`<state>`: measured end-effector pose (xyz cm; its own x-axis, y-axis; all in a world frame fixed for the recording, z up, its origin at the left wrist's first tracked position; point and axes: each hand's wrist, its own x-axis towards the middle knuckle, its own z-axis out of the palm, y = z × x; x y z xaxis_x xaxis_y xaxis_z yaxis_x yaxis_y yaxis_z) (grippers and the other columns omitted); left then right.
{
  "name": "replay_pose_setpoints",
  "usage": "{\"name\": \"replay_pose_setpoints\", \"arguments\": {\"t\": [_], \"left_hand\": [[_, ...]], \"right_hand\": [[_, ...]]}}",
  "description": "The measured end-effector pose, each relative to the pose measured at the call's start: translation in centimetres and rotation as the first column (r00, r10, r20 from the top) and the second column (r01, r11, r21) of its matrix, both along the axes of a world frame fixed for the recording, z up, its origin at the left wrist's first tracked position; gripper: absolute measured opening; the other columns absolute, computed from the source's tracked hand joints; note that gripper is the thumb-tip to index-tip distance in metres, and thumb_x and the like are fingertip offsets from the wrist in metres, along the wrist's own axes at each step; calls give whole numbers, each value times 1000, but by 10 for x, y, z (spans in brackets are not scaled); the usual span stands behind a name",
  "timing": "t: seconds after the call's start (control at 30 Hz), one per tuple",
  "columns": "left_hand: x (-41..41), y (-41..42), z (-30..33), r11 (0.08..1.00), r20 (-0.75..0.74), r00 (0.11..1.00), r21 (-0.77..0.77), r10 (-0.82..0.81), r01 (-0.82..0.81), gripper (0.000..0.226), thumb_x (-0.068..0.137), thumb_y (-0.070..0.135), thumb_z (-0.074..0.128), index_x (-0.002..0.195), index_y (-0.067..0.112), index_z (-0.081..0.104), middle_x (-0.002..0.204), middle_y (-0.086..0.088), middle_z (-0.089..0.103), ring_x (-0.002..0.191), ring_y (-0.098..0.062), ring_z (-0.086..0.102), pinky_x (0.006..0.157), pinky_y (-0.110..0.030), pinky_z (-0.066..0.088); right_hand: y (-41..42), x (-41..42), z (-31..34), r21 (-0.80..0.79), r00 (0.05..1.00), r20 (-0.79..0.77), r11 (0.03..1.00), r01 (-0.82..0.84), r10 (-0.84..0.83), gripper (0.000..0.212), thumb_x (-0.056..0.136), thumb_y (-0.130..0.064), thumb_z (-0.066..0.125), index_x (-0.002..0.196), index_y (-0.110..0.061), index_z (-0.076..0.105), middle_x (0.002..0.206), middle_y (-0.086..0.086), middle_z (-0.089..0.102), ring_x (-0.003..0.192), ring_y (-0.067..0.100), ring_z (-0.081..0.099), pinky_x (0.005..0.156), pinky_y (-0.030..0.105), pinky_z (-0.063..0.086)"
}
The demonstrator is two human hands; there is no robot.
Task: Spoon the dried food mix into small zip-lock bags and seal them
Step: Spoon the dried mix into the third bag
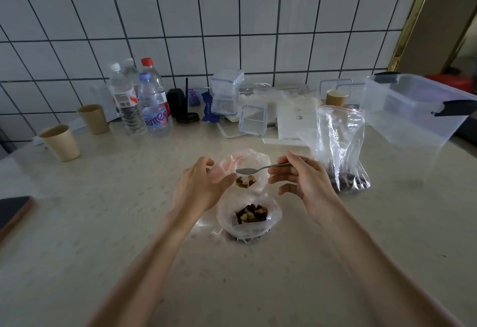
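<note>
My right hand point(303, 179) pinches the handle of a metal spoon point(247, 171), whose empty bowl hangs over the mouth of a small clear bag point(254, 160). That bag holds a little dried food mix point(245, 181). My left hand point(202, 184) grips the bag's left rim and keeps the mouth wide. Just nearer to me stands a second open bag point(224, 217) with a larger heap of dark and pale mix point(251, 213). A tall zip-lock bag point(340, 146) with mix at its bottom stands to the right of my right hand.
Along the tiled wall stand several water bottles point(152, 102), two paper cups point(60, 142), small clear boxes point(227, 92) and white packaging point(294, 117). A large clear bin point(413, 110) sits at the right. A dark phone point(13, 210) lies at the left edge.
</note>
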<state>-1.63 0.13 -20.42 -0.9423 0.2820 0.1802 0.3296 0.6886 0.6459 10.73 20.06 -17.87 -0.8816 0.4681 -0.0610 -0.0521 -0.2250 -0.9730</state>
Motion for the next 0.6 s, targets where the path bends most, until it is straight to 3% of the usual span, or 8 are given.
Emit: {"name": "replay_pose_setpoints", "arguments": {"t": [0.17,0.27,0.33,0.5,0.6], "left_hand": [[-7,-4,-12,999,86,996,40,-5,2,68,57,83,65,87,22,65,84,8,68,77,-12,66,70,-35,59],[-9,-4,-19,997,65,998,76,-13,8,39,71,57,77,65,22,62,59,10,64,55,-8,60,57,-32,56],[-9,-5,-22,997,20,1000,72,-12,10,39,78,37,79,54,22,52,45,14,52,42,-5,44,48,-30,46],[-5,-3,-20,998,-125,992,59,0,7,41,79,18,66,51,23,36,45,9,37,46,-10,36,46,-28,34],[-2,-5,-18,998,-179,983,55,-29,40,38,78,8,62,54,24,38,51,10,39,45,-9,37,41,-17,29]], "right_hand": [[1,-3,-15,55,999,36,998,-9,7,34,107,-32,55,105,0,69,94,19,79,77,30,76,54,33,57],[0,-4,-13,134,1000,18,991,7,-10,33,108,-31,53,101,-3,68,88,15,79,74,28,76,50,31,57],[-1,-4,-11,176,1000,2,984,12,-12,34,109,-30,51,99,-1,67,84,15,78,70,28,75,48,31,55],[-6,-2,-14,262,996,33,961,-83,77,37,108,-30,52,102,3,66,85,15,79,71,28,76,53,30,58],[-6,-2,-16,294,998,50,955,-42,28,34,108,-28,52,101,3,66,83,14,79,70,28,76,52,31,59]]}}
